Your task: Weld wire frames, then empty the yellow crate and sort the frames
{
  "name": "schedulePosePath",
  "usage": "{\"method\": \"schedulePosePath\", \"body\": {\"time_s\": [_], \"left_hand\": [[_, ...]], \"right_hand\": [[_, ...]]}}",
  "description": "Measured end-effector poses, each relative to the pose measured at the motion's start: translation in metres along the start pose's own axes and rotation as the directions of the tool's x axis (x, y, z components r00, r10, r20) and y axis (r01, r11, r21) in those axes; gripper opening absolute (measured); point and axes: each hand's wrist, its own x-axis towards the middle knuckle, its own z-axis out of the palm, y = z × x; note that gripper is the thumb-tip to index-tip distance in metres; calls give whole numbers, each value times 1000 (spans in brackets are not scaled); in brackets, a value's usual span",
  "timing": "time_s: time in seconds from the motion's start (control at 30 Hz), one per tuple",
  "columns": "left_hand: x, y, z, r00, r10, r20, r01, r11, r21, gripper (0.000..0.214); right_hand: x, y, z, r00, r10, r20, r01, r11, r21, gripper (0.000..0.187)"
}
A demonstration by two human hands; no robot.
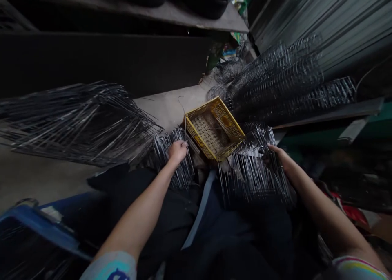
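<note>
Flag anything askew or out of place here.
The yellow crate sits skewed, corner toward the person, between the left wire bundle under the left hand and the right wire bundle under the right hand. One stray wire arcs up beside it.

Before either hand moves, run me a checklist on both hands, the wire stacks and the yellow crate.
1. The left hand rests on the left wire stack: ok.
2. The right hand touches the right wire stack at its far side: ok.
3. Fingers closed around wires: cannot tell, they are partly hidden.
4. The yellow crate sits upright between the two stacks: ok.
5. Inside of the yellow crate free of loose wire: cannot tell, too dim.
</note>
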Motion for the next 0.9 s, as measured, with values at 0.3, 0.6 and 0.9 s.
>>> {"method": "schedulePosePath", "body": {"time_s": [0.3,0.6,0.9], "left_hand": [[-1,4,-4,999,36,4,-36,999,-6,26],[4,-6,-15,998,29,-62,-31,999,-24,26],[9,-2,-16,998,17,-66,-19,1000,-25,24]], "right_hand": [[52,-31,55,988,-121,91,124,992,-20,18],[90,-88,122,932,-275,238,303,949,-86,16],[98,-140,161,834,-522,177,549,817,-179,25]]}}
